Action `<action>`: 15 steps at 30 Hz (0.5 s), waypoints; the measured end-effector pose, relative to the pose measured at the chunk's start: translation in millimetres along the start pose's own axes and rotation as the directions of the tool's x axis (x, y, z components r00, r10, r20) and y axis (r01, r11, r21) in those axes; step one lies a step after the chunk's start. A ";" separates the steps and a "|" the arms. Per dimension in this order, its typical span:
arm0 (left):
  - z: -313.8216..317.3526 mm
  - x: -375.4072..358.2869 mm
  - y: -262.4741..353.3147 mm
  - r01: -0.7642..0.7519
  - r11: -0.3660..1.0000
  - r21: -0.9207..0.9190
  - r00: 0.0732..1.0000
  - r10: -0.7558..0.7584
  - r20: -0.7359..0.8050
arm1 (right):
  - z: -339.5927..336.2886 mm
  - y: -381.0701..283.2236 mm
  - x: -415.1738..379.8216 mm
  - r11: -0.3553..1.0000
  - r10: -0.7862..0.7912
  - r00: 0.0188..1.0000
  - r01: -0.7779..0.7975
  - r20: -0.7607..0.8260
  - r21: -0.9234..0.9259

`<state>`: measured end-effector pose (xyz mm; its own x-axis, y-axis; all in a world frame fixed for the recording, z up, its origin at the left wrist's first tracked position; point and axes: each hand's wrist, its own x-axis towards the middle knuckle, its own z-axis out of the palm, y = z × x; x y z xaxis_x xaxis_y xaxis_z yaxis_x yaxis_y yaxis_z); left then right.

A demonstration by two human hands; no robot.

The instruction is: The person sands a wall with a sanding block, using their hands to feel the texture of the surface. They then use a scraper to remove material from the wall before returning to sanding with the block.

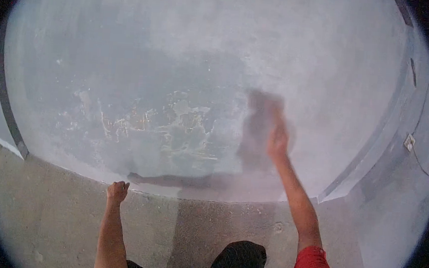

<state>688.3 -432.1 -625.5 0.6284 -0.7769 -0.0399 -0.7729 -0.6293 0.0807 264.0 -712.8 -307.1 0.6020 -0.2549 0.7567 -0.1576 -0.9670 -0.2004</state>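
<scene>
A pale grey wall (201, 43) fills most of the head view, with a rough patch (186, 117) of pale cracked lines and flaking at its lower middle. My right hand (277, 136) is raised against the wall to the right of this patch, smeared by motion. A dark blurred shape (265, 100) lies at its fingertips; I cannot tell whether that is a held thing or shadow. Low on the left, my left hand (117, 191) is closed in a fist at the wall's bottom edge, with nothing showing in it. Its shadow falls on the wall beside it.
Bare concrete floor (61, 198) runs along the foot of the wall. My dark-clothed knee (239, 262) shows at the bottom. Dark strips edge the wall at left (3, 89) and upper right (403, 10). A small white plate (409, 142) with a cord sits on the right-hand wall.
</scene>
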 end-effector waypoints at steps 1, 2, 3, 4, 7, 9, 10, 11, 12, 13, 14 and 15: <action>-18.4 -5.7 14.2 -0.003 0.990 -0.141 0.979 -0.026 -0.202 | -17.5 -0.7 24.9 0.995 -0.035 0.966 0.011 -0.256 -0.095; -36.3 -8.3 27.3 -0.031 0.960 -0.279 0.918 -0.083 -0.388 | -29.9 -1.5 49.8 0.982 -0.094 0.869 0.001 -0.487 -0.187; -54.4 -8.1 38.5 -0.050 0.925 -0.377 0.869 -0.146 -0.474 | -34.3 1.5 68.8 0.962 -0.166 0.719 -0.031 -0.675 -0.270; -71.1 -3.8 47.9 -0.075 0.881 -0.468 0.809 -0.221 -0.545 | -25.8 10.1 85.3 0.965 -0.158 0.723 -0.031 -0.673 -0.260; -105.8 21.6 66.4 -0.361 0.722 -0.590 0.526 -0.365 -0.768 | 53.1 7.1 126.8 0.869 0.135 0.705 -0.422 -0.696 -0.259; -152.3 29.6 78.9 -0.551 0.584 -0.596 0.446 -0.397 -0.802 | 135.1 -33.0 129.4 0.928 -0.166 0.811 -0.063 -0.561 -0.366; -174.2 31.3 88.5 -0.649 0.493 -0.580 0.409 -0.417 -0.811 | 169.6 -55.5 113.9 0.896 -0.261 0.921 0.119 -0.290 -0.428; -205.8 22.6 101.8 -0.738 0.470 -0.484 0.314 -0.395 -0.863 | 215.9 -56.2 96.2 0.890 -0.344 0.934 0.293 -0.093 -0.350; -238.5 15.4 116.6 -0.814 0.444 -0.374 0.204 -0.384 -0.900 | 241.9 -63.2 73.9 0.851 -0.437 0.895 0.443 0.087 -0.284; -258.7 16.6 128.4 -0.856 0.418 -0.304 0.149 -0.364 -0.919 | 255.9 -74.3 49.1 0.916 -0.362 0.921 0.380 0.145 -0.127; -280.9 17.2 137.3 -0.888 0.398 -0.232 0.092 -0.340 -0.936 | 270.0 -85.5 23.9 0.958 -0.283 0.938 0.284 0.201 0.021; -312.0 11.2 148.5 -0.840 0.530 -0.117 0.023 -0.180 -0.983 | 280.9 -86.6 11.8 0.930 -0.362 0.836 0.356 0.413 0.093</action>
<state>607.9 -528.1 -303.3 0.2398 0.1147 0.9640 -0.9271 0.3216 0.1924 504.6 -631.6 -455.6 0.8836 0.1374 0.4476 0.1411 -0.9897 0.0254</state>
